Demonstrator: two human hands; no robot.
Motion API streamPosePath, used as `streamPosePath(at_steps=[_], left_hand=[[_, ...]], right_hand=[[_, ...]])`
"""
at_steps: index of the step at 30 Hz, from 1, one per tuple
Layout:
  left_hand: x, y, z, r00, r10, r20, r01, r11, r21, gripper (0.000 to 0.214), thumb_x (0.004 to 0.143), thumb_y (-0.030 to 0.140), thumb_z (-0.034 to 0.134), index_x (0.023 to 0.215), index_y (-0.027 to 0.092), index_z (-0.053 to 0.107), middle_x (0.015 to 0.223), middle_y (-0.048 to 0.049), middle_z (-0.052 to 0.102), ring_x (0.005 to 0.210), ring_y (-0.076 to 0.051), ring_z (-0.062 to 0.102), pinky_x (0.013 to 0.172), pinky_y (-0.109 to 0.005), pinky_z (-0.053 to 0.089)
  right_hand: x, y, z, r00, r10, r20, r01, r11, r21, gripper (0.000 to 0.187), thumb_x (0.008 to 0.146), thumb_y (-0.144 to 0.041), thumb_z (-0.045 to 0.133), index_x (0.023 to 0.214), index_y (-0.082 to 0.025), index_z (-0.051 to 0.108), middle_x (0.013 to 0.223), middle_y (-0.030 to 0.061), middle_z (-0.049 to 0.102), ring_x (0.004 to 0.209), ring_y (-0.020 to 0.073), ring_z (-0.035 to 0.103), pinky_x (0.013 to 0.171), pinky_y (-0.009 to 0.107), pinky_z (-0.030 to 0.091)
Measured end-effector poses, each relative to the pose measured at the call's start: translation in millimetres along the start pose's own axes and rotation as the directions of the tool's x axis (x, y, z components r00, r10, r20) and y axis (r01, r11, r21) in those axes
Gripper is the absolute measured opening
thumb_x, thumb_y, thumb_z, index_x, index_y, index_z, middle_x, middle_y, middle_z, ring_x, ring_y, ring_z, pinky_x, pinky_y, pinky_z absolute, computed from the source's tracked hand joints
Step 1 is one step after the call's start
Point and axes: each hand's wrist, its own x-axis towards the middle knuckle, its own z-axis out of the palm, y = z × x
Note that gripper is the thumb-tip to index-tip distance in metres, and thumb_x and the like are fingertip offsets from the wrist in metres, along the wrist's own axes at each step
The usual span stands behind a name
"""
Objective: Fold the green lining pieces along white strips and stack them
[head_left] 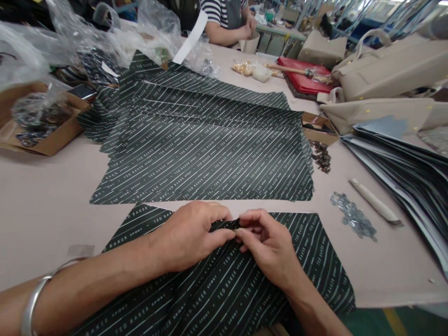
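While the striped cloth lies along the near edge of the surface, probably to keep it close, matching panels sit stacked just beyond, likely for easy reach, with grey discs to the right. I see the left hand and right hand, thumbs nearly meeting, each pinching gathered cloth, fingers almost closed; anything small between them is hidden.

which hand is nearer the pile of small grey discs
The right hand, pinching the dark printed fabric left of the discs; the left hand pinches it farther left.
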Motion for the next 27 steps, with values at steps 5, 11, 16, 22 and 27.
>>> streamPosePath(at_steps=[5, 11, 16, 22, 27], left_hand=[[-10.5, -2.9, 7.0, 0.98, 0.198, -0.003, -0.187, 0.93, 0.318, 0.009, 0.097, 0.025, 0.058, 0.092, 0.022, 0.065, 0.087, 0.0014, 0.066, 0.08, -0.018, 0.062, 0.071, -0.031, 0.038], [-16.0, -3.2, 10.2, 0.905, 0.418, -0.077, -0.332, 0.808, 0.486, 0.022, 0.103, 0.026, 0.046, 0.087, 0.022, 0.059, 0.073, 0.0034, 0.054, 0.061, -0.014, 0.053, 0.055, -0.03, 0.031], [-17.0, 1.0, 12.7, 0.824, 0.551, -0.131, -0.341, 0.668, 0.661, 0.027, 0.105, 0.024, 0.041, 0.084, 0.021, 0.058, 0.07, 0.0024, 0.051, 0.061, -0.016, 0.049, 0.057, -0.032, 0.031], [-12.8, 3.2, 8.5, 0.738, 0.674, -0.032, -0.395, 0.47, 0.789, 0.026, 0.1, 0.007, 0.043, 0.085, 0.019, 0.06, 0.065, 0.0038, 0.048, 0.062, -0.016, 0.047, 0.084, -0.037, 0.044], [-12.0, 2.5, -2.6, 0.727, 0.686, 0.016, -0.293, 0.289, 0.911, 0.027, 0.1, 0.01, 0.038, 0.095, 0.017, 0.064, 0.072, -0.0012, 0.057, 0.062, -0.02, 0.051, 0.057, -0.035, 0.039]], right_hand=[[0.0, -2.5, -8.3, 0.95, -0.293, 0.106, 0.311, 0.893, -0.326, 0.039, 0.093, -0.014, 0.06, 0.131, -0.022, 0.055, 0.129, 0.0113, 0.06, 0.075, 0.012, 0.063, 0.07, 0.029, 0.057], [-6.2, -2.4, -5.1, 0.894, -0.425, 0.14, 0.441, 0.78, -0.444, 0.013, 0.1, -0.016, 0.05, 0.099, -0.018, 0.063, 0.084, 0.0045, 0.064, 0.078, 0.0176, 0.062, 0.069, 0.03, 0.05], [-14.4, -2.7, 2.5, 0.832, -0.552, 0.052, 0.471, 0.655, -0.591, 0.016, 0.099, -0.014, 0.049, 0.092, -0.016, 0.063, 0.075, 0.0045, 0.062, 0.069, 0.017, 0.057, 0.062, 0.03, 0.044], [-8.6, -15.1, -13.4, 0.807, -0.57, 0.154, 0.459, 0.442, -0.77, 0.015, 0.098, -0.016, 0.054, 0.091, -0.02, 0.067, 0.075, 0.0023, 0.066, 0.085, 0.0212, 0.056, 0.087, 0.04, 0.043], [-1.4, -7.3, -37.8, 0.762, -0.618, 0.193, 0.459, 0.306, -0.834, 0.024, 0.099, -0.013, 0.049, 0.085, -0.019, 0.067, 0.077, 0.0047, 0.064, 0.075, 0.0197, 0.051, 0.075, 0.035, 0.042]])
